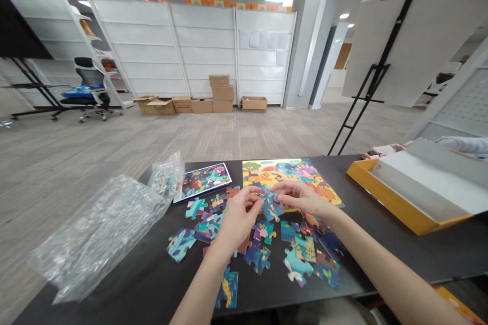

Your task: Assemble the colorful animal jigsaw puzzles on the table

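Dark blue jigsaw puzzle pieces (271, 208) are held up between my two hands above the black table. My left hand (240, 213) pinches their left side with thumb and fingers. On the other side my right hand (301, 198) has its fingers closed at the upper right edge; whether the pieces are joined is hard to see. Loose puzzle pieces (299, 264) in teal, blue and brown lie scattered and partly overlapping below and around the hands. A yellow animal picture board (324, 190) lies behind the hands. Left of it is a picture card (206, 180) with a white border.
Crumpled clear plastic bags (102, 228) lie along the left side of the table (152, 284). At the right stands an open yellow box (404, 203) with a white inside. Beyond the table are a board on a black stand (356, 111), cardboard boxes (221, 99) and an office chair (89, 86).
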A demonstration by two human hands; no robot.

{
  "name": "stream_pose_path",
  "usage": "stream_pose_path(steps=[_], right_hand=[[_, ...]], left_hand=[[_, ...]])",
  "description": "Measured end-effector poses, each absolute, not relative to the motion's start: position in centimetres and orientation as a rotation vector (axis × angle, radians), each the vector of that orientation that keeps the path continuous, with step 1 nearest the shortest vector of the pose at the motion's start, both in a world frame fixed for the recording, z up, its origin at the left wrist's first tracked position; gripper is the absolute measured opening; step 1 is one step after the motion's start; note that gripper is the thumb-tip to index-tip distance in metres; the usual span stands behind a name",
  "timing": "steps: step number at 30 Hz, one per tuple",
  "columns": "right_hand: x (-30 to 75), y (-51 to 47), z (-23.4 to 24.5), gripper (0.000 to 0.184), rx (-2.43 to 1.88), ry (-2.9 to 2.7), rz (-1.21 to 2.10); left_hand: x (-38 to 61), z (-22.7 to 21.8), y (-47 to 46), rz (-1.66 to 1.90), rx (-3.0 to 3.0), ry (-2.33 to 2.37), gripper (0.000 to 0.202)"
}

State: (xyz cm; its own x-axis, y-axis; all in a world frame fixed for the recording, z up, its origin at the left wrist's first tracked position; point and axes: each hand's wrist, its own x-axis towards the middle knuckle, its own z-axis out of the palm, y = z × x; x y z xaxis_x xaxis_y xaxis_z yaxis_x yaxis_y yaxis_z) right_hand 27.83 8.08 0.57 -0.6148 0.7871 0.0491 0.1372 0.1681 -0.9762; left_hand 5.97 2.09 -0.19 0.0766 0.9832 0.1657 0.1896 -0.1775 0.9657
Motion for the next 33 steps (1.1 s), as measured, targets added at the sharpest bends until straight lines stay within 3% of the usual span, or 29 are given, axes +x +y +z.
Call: stream_pose_path(steps=[10,15,33], right_hand=[[27.6,8.3,-0.1,0.036,-0.878,-1.714,1.624],[27.6,7.9,0.3,0.039,-0.919,-1.749,1.732],[28.0,8.3,1.0,0.031,-0.895,-1.765,1.496]], left_hand=[[6.3,-0.3,2.2,1.210,1.455,1.230,0.027],[6.0,0.3,2.3,1.269,1.419,1.273,0.019],[5.5,0.3,2.5,1.264,1.437,1.323,0.032]])
